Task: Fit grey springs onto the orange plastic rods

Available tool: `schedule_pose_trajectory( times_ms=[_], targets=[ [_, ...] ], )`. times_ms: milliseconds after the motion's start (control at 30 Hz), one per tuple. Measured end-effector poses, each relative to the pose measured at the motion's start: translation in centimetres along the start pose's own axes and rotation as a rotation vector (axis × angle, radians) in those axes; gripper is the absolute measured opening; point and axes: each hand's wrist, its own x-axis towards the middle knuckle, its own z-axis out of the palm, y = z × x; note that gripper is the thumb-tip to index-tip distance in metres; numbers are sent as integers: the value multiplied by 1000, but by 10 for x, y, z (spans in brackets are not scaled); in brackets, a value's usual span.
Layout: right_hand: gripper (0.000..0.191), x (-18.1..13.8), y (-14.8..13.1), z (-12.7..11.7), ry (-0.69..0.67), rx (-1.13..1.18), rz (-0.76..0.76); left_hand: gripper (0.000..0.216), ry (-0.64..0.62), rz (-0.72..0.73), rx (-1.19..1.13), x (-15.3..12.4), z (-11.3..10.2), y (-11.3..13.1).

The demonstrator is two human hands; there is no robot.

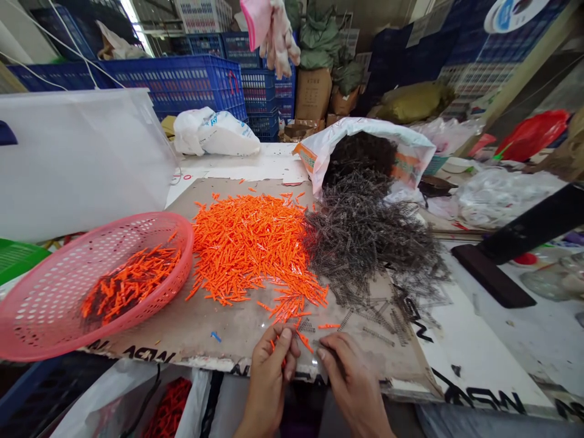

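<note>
At the table's front edge, my left hand (274, 359) is closed around a few small orange plastic pieces, whose ends poke out between the fingers. My right hand (349, 371) sits just to the right, thumb and forefinger brought together; whatever is between them is too small to make out. Ahead of both hands lies a heap of slim orange plastic pieces (246, 243). Touching it on the right is a dark heap of small coil springs (351, 243), spilling from a white sack (314, 146). Several loose springs (378, 336) lie beyond my right hand.
A pink perforated basket (31, 316) on the left holds orange pieces mixed with dark springs. Behind it stands a white plastic bin (77, 164). A black stand (497, 274) is at right. Below the table edge, an open bag (114, 395) contains red pieces (170, 409).
</note>
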Motion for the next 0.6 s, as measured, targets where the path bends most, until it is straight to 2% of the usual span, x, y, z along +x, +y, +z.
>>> schedule_pose_trajectory(
  times_ms=[200, 333, 467, 600],
  targets=[
    [24, 5, -7, 27, 27, -263, -181, 32, 7, 19, 12, 1, 0, -2],
    [27, 5, -3, 34, 35, -386, -205, 31, -13, 11, 55, 2, 0, -4],
    [28, 8, -2, 24, 59, -290, -170, 35, -43, -7, 164, 4, 4, -5],
    [19, 9, -7, 6, 143, -124, -111, 36, -113, -43, 246, 7, 6, -4]
  ],
)
